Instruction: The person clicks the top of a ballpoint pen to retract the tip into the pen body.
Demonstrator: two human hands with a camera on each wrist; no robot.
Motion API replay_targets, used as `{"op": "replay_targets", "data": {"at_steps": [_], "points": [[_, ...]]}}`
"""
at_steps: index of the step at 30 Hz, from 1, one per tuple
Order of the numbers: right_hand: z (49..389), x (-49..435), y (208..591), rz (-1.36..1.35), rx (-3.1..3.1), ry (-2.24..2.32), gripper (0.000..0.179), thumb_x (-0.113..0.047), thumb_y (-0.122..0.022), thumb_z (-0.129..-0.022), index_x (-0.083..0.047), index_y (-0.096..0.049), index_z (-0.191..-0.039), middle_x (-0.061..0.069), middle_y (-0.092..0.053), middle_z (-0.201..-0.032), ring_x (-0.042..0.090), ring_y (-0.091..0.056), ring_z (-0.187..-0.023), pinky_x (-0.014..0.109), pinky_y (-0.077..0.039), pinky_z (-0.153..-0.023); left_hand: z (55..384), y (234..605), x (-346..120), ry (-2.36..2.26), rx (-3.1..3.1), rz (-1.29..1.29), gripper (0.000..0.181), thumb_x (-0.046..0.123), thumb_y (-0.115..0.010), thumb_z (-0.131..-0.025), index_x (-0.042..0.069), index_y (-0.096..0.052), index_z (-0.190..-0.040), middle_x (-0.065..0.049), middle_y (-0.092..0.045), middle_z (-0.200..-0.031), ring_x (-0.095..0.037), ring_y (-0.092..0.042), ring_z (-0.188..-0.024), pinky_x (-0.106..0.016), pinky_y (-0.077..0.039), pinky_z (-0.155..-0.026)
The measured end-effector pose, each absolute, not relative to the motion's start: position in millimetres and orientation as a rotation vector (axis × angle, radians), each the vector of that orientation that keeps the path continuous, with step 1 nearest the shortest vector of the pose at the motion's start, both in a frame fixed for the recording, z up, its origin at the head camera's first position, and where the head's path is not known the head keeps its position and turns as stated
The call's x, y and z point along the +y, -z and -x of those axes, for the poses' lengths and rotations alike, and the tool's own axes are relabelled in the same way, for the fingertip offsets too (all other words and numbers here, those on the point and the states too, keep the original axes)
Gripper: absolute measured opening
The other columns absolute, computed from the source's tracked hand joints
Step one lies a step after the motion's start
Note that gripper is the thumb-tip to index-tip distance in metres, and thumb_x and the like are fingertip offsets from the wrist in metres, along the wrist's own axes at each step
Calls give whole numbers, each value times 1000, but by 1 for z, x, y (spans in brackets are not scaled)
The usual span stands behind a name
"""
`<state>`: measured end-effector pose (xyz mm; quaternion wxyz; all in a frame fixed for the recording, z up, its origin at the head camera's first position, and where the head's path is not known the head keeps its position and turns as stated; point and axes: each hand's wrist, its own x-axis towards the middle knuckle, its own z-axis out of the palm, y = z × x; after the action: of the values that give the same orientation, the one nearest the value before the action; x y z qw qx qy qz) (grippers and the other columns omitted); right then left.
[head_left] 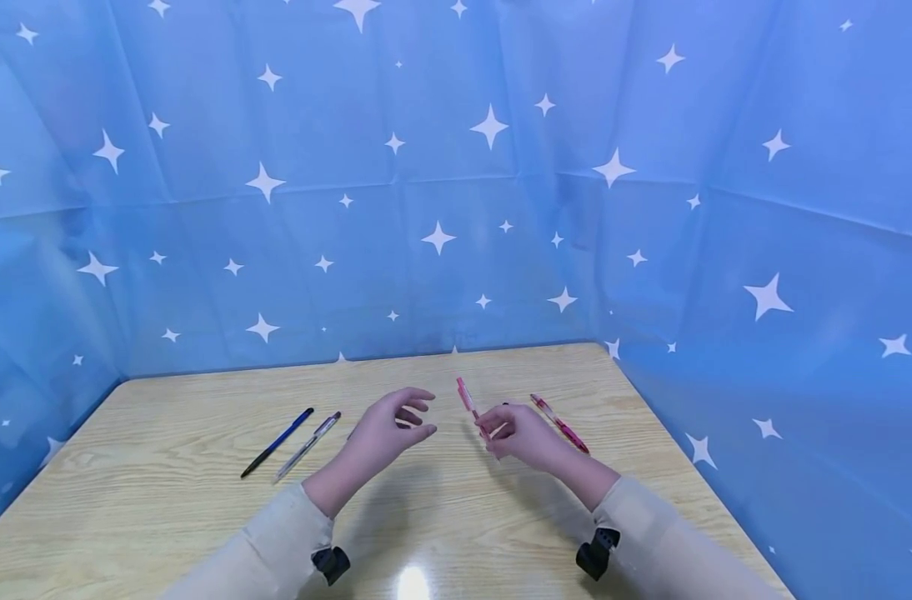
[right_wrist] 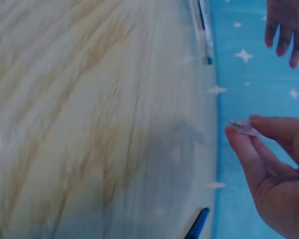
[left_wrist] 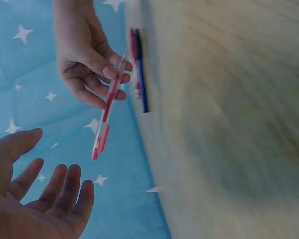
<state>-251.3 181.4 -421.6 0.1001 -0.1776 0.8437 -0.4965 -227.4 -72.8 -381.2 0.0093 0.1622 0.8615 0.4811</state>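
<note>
R hand (head_left: 523, 435): grip grasping pink pen (head_left: 467, 397), pinched btwn thumb & fingers. Pen is raised off tabletop (head_left: 456, 517), approx. mid-scene, btwn the two hands, tilted, w/ pink clip end up & pointing away from the person. Barrel clear w/ red inside. L wrist view: clip end angled twd L hand, fingers nearer the tip end. R wrist view: only a small pale part shows at fingertips, blurred.

L hand (head_left: 387, 429): grip released, fingers loosely bent, thumb apart from them. Held above tabletop, L of pink pen, near it but not touching. Palm side partly visible in L wrist view.

On tabletop, L side: blue pen (head_left: 277, 442) w/ black lower half; clear pen (head_left: 307, 447) just beside it, roughly parallel, apart. Both slant, far ends to the R.

R side: red pen (head_left: 559, 423) lying just past R hand & forearm, near end close to forearm. 2nd blue pen (left_wrist: 141, 72) alongside red pen in L wrist view; in head view mostly hidden behind R hand.

Bkgd: blue backdrop (head_left: 426, 100) w/ white stars, behind tabletop & along its sides. Pale sleeves (head_left: 264, 542) on both arms, black unit (head_left: 598, 553) under R cuff, similar at L. Glare spot (head_left: 413, 582) at near edge of head view.
</note>
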Motion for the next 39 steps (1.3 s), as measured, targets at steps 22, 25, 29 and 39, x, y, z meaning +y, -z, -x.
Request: {"op": "replay_targets", "data": {"at_steps": [22,25,29,39], "points": [[268,183,437,519,2500,1196,28,10,-76,-75,0,-74,-101,4,-63,-78,13,-61,-65,30,-56,-58,223,416,-89,-1214,2721,-641,34,17,-76,-87,11,-66,-119,-10,-65,-110,-16,-63,-87,-34,-53,-71],[268,183,438,535,2473,1188,28,9,-76,-75,0,-73,-102,4,-62,-77,13,-61,-63,30,-55,-58,223,417,-90,-1203,2710,-651,33,17,-76,-87,9,-66,-118,-11,-65,-109,-17,-63,-86,-34,-53,-70],[267,183,442,557,2450,1195,27,9,-77,-75,0,-73,-101,4,-61,-76,13,-59,-60,30,-54,-57,221,418,-89,-1200,2684,-670,32,15,-74,-88,7,-66,-118,-12,-65,-109,-18,-62,-87,-35,-53,-71],[267,191,437,602,2486,1164,24,4,-78,-77,-2,-73,-99,4,-65,-86,15,-62,-75,30,-55,-62,221,415,-86,-1204,2667,-698,31,13,-73,-88,7,-66,-118,-13,-64,-111,-18,-61,-87,-33,-52,-70]]}}
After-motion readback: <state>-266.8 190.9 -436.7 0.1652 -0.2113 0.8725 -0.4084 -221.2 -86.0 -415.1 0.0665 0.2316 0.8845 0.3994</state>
